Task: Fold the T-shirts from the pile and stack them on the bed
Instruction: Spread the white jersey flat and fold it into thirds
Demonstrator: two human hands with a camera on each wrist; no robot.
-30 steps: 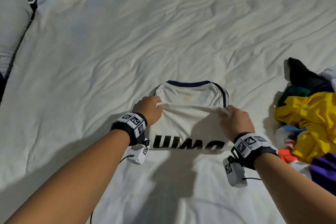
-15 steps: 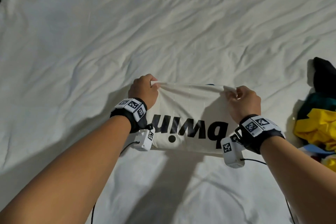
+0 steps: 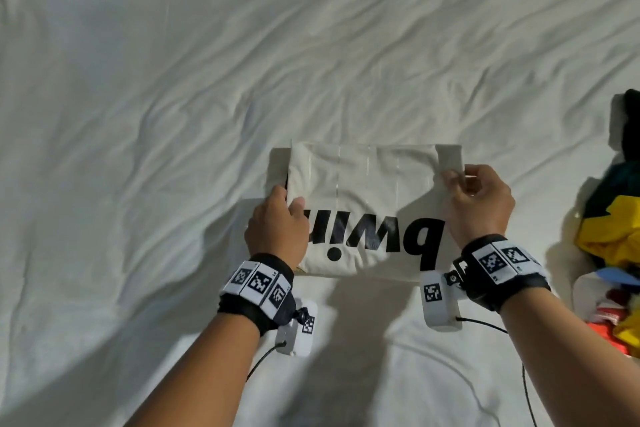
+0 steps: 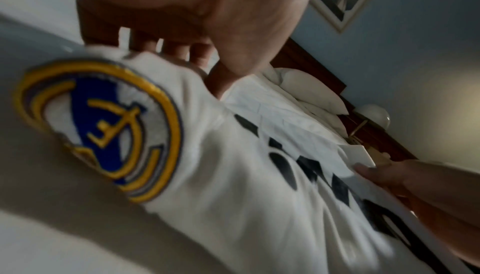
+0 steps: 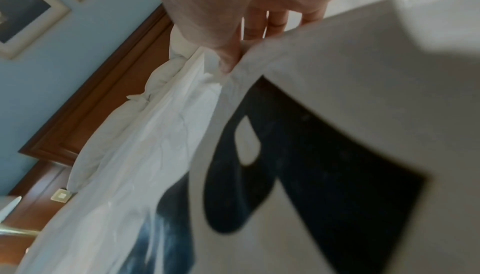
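Folded white cotton T-shirt with black lettering [image 3: 367, 198] lies flat on wrinkled white bed sheet [image 3: 173, 114]. Left hand [image 3: 277, 224] grips shirt's left edge, thumb on top. Right hand [image 3: 479, 204] pinches white strip at shirt's right edge. Multicoloured clothes pile [image 3: 613, 253] right of shirt, apart. Left wrist view alone shows round gold-blue embroidered crest [image 4: 100, 130] on shirt; right wrist view alone shows wooden headboard [image 5: 85, 112] beyond shirt.

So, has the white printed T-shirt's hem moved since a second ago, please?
Yes, the hem moved farther up the bed, judged against the colourful clothes pile.
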